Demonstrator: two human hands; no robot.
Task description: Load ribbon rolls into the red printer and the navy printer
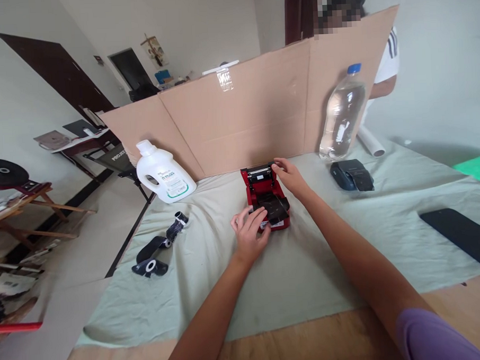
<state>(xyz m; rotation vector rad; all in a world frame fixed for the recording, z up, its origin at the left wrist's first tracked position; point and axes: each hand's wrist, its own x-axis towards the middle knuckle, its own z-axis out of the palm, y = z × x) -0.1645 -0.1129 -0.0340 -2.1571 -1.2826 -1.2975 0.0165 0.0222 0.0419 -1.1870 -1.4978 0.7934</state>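
White walls [201,17] enclose the room, with a dark brown door [56,71] at ten o'clock. A folded cardboard screen [253,110] stands at twelve o'clock. A wooden folding stand [42,207] sits at nine o'clock on the pale floor [106,207].

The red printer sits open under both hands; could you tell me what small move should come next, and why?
Probably ease the lid down with the right hand. The red printer lies open on the pale cloth, the right fingers rest on the raised lid's top edge, and the left hand braces the front of the base, so it should not slide.
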